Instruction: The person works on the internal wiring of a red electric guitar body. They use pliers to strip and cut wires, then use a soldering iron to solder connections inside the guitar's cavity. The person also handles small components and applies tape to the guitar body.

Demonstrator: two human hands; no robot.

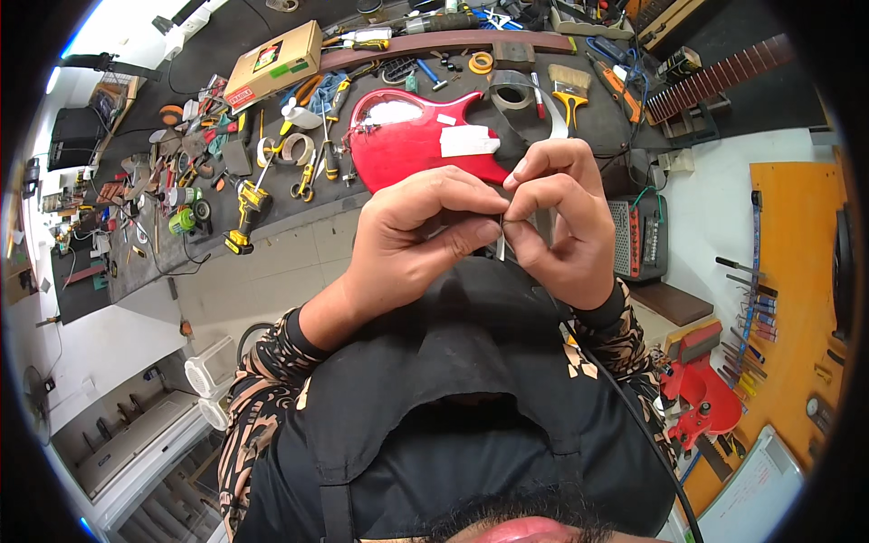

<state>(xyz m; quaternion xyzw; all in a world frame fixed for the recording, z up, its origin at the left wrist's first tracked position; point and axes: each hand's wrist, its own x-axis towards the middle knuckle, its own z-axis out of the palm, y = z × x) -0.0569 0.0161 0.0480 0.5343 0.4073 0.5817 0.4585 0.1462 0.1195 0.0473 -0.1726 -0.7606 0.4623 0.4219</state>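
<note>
Both hands meet in front of my chest, over the near edge of the workbench. My left hand (407,231) is closed in a pinch, thumb against fingertips. My right hand (570,222) pinches too, its fingertips touching or nearly touching the left ones. A small thin piece (501,244), narrow and pale at its lower end, shows between the fingertips; its kind is too small to make out. Just beyond my hands lies a glossy red guitar body (391,149) with white paper (469,140) on it, partly hidden by my fingers.
Around the guitar body are a roll of grey tape (511,93), a yellow-handled brush (570,90) and a cardboard box (274,65). A yellow cordless drill (248,217) stands at the bench's left edge. A fretted guitar neck (720,80) lies at the right; an amplifier (636,237) sits below.
</note>
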